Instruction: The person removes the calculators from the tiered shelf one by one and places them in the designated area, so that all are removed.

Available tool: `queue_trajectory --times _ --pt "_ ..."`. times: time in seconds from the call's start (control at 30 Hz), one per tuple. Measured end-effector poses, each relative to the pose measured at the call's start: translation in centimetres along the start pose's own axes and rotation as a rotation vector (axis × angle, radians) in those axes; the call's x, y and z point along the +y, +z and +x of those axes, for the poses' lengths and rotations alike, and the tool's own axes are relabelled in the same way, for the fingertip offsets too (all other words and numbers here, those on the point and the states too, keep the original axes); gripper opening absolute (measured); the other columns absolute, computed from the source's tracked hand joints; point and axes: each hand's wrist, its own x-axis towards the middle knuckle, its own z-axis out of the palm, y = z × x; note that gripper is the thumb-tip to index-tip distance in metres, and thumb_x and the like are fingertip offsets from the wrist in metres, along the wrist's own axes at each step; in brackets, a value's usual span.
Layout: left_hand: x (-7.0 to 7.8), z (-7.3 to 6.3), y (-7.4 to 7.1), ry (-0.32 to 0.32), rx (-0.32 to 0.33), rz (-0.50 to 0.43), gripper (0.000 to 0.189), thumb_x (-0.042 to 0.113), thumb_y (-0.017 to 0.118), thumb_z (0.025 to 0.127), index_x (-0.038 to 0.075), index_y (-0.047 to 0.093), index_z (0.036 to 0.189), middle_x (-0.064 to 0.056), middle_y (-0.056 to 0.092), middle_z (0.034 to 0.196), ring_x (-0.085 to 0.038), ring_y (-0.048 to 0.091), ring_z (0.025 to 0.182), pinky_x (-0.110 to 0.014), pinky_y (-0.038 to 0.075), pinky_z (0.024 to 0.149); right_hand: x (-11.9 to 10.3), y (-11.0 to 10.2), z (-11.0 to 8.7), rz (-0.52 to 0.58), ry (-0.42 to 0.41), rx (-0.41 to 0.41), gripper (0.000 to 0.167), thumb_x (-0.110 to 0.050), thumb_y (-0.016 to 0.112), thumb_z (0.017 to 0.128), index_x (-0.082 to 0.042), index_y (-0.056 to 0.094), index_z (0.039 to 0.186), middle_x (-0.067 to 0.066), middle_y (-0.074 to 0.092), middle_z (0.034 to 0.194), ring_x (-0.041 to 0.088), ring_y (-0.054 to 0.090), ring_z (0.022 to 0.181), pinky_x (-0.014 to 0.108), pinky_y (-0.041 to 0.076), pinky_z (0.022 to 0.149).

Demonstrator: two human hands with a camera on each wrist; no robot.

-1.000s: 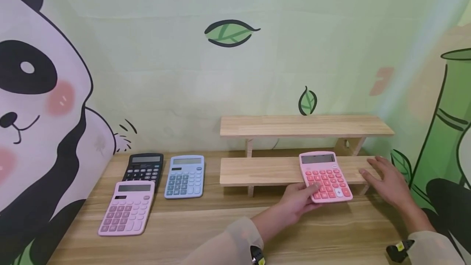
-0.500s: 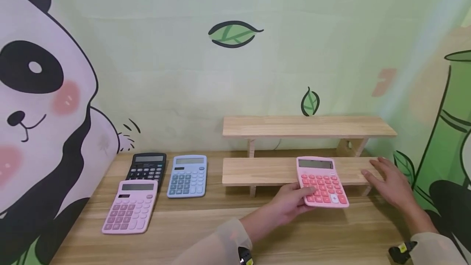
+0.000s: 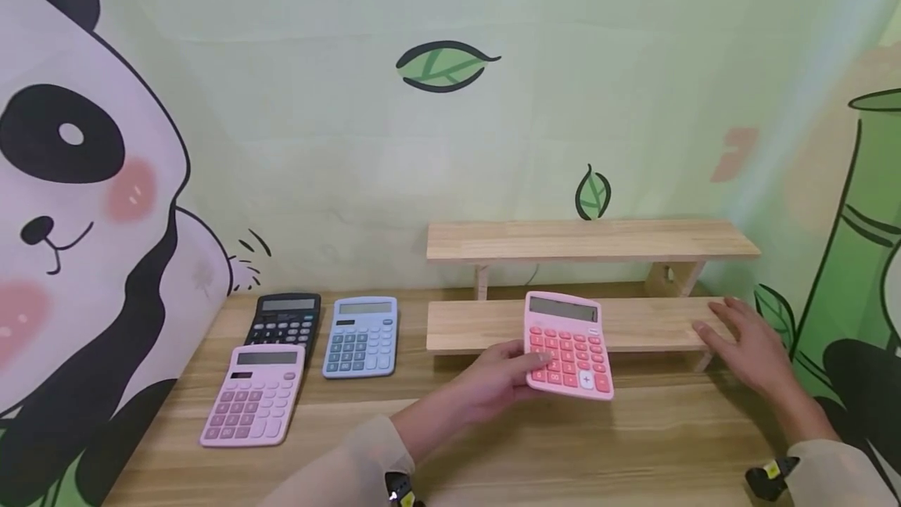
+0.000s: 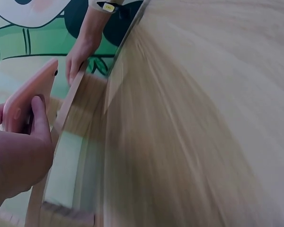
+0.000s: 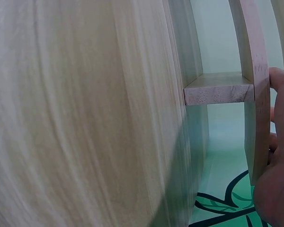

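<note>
A pink calculator (image 3: 568,344) with coral keys is held in my left hand (image 3: 496,382), thumb on its keys and fingers behind it. It is tilted up in front of the lower step of a two-step wooden shelf (image 3: 486,327). The left wrist view shows the same calculator (image 4: 34,97) edge-on, pinched by the thumb. My right hand (image 3: 749,350) rests on the right end of the lower step with its fingers spread. In the right wrist view part of that hand (image 5: 281,142) lies against the board, its fingertips partly hidden.
At the left of the wooden table (image 3: 338,452) lie a black calculator (image 3: 287,318), a light blue calculator (image 3: 360,337) and a pale pink calculator (image 3: 251,397), which overlaps the black one. A printed panda backdrop (image 3: 338,155) stands behind the shelf.
My left hand has carried the pink calculator leftward along the front of the lower step. The right hand stays at the shelf's right end.
</note>
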Motion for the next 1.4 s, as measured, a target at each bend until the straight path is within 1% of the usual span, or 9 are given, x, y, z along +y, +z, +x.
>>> queue_trajectory --times 0.1,0.23,0.47,0.73,0.93,1.03,1.17,1.3,1.4 --pt "0.7 -0.9 -1.1 0.005 0.004 0.025 0.043 0.013 0.066 0.106 -0.005 0.056 0.144 -0.021 0.071 0.130 -0.033 0.070 0.122 -0.043 0.057 0.106 -0.1 0.0 0.0 0.003 0.002 -0.001 0.067 -0.039 0.058 0.109 0.014 0.046 0.148 0.046 0.033 0.155 0.066 0.027 0.144 0.085 0.024 0.106" --pt "1.4 -1.8 -2.5 -0.001 0.026 0.062 0.046 0.015 0.066 0.107 -0.004 0.054 0.147 -0.018 0.070 0.133 -0.032 0.068 0.125 -0.041 0.057 0.105 -0.1 0.0 -0.1 0.008 0.005 -0.003 0.067 -0.039 0.058 0.109 0.014 0.046 0.148 0.046 0.032 0.155 0.066 0.026 0.144 0.085 0.024 0.106" --pt "2.1 -2.9 -4.4 -0.005 0.047 0.086 0.049 0.016 0.065 0.107 -0.004 0.051 0.150 -0.018 0.069 0.136 -0.031 0.067 0.126 -0.042 0.056 0.108 -0.1 0.1 -0.1 0.007 -0.008 0.006 0.066 -0.038 0.058 0.109 0.014 0.048 0.147 0.046 0.034 0.154 0.067 0.028 0.143 0.085 0.026 0.105" --pt "3.1 -4.3 -6.4 -0.015 0.041 0.138 0.051 0.020 0.065 0.108 -0.001 0.050 0.152 -0.017 0.067 0.139 -0.029 0.066 0.128 -0.041 0.055 0.109 -0.4 0.1 -0.1 0.015 0.000 0.001 0.066 -0.038 0.058 0.109 0.014 0.047 0.147 0.046 0.033 0.154 0.067 0.027 0.143 0.086 0.025 0.105" --pt "3.6 -5.6 -8.3 -0.024 0.047 0.171 0.055 0.019 0.065 0.108 -0.002 0.045 0.154 -0.017 0.065 0.141 -0.031 0.064 0.130 -0.041 0.054 0.109 -0.7 0.0 0.1 0.013 -0.008 0.005 0.065 -0.038 0.058 0.109 0.015 0.048 0.146 0.046 0.034 0.153 0.067 0.029 0.142 0.086 0.024 0.105" --pt "4.1 -6.7 -9.2 -0.030 0.060 0.208 0.057 0.022 0.066 0.107 -0.001 0.045 0.155 -0.017 0.066 0.140 -0.031 0.065 0.130 -0.041 0.055 0.109 -0.7 -0.1 0.2 0.014 -0.012 0.007 0.065 -0.038 0.058 0.108 0.015 0.049 0.146 0.046 0.034 0.153 0.067 0.029 0.142 0.086 0.024 0.105" --pt "5.0 -8.4 -10.3 -0.039 0.085 0.250 0.058 0.027 0.066 0.107 0.000 0.046 0.155 -0.017 0.066 0.141 -0.031 0.065 0.129 -0.043 0.054 0.110 -0.5 0.0 0.2 0.012 -0.015 0.006 0.065 -0.038 0.058 0.109 0.015 0.048 0.146 0.046 0.034 0.153 0.067 0.029 0.142 0.086 0.024 0.106" --pt "6.0 -10.3 -11.4 -0.049 0.122 0.268 0.060 0.029 0.066 0.107 0.000 0.045 0.155 -0.017 0.067 0.140 -0.031 0.067 0.127 -0.045 0.053 0.110 -0.4 -0.1 0.1 0.007 -0.004 0.000 0.067 -0.039 0.057 0.109 0.015 0.047 0.147 0.046 0.034 0.154 0.067 0.028 0.142 0.086 0.024 0.106" --pt "6.7 -11.7 -12.3 -0.055 0.161 0.292 0.063 0.029 0.066 0.107 -0.002 0.042 0.156 -0.017 0.067 0.138 -0.030 0.068 0.124 -0.044 0.055 0.108 -0.4 -0.1 0.1 0.008 0.003 -0.003 0.067 -0.039 0.057 0.109 0.014 0.047 0.148 0.045 0.033 0.155 0.067 0.028 0.142 0.086 0.024 0.106"
